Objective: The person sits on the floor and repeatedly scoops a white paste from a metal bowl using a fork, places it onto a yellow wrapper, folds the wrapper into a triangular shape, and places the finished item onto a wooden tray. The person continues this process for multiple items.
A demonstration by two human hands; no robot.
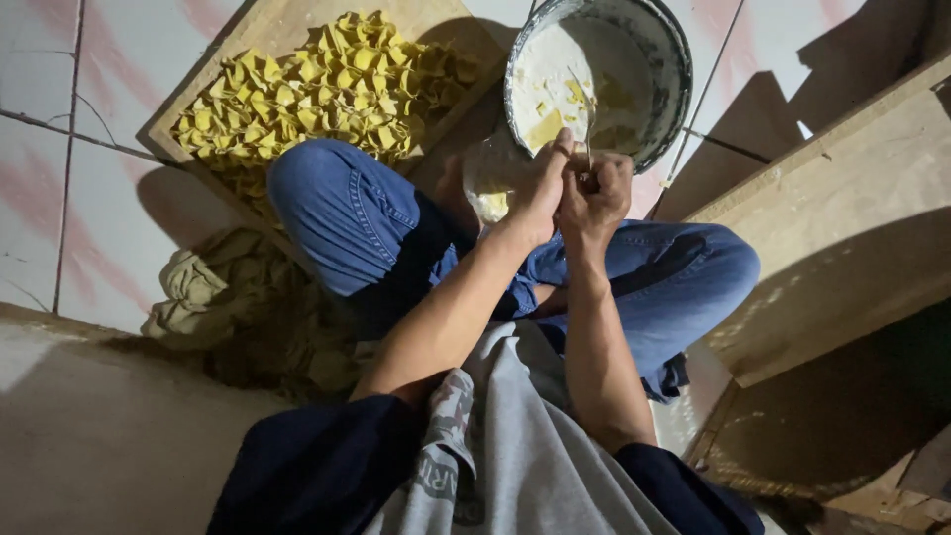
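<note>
Two hands pinched together above the lap: left hand (540,188) and right hand (594,190) closed on a small utensil (586,124). Just beyond, bowl (599,74) of white filling; left, wooden tray (267,40) of folded yellow dumplings (327,84).

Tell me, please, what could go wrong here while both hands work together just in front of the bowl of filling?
1. The metal bowl sits on the floor close to the right knee; a shift of the leg might tip it.
2. The left hand and right hand pinch a small piece over the lap, so filling could drip onto the jeans.
3. The folded yellow dumplings are heaped to the wooden tray's edge; some may slide off.
</note>
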